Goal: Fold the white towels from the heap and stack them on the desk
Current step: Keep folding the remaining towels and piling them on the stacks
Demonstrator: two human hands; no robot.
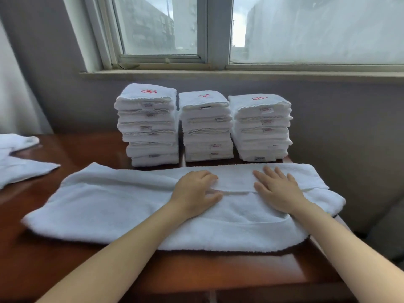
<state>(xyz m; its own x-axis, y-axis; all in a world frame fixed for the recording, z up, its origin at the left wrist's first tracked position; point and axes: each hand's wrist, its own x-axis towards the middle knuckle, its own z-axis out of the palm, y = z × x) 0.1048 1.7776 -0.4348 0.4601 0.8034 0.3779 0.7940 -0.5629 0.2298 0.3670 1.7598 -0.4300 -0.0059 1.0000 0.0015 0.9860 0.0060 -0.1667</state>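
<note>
The towel (131, 206) lay lengthwise on the worktop (43, 248) before three stacks (206, 127), the right hand (277, 189) flat, grip apart, the left hand (194, 191) bent at the fold, pinching or pressing I could not tell, probably to set the crease.

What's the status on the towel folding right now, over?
Right hand flat on half-folded towel; left hand at its fold edge, grip unclear. Three stacks behind, on desk. Loose towel far left, nothing blocking.
</note>
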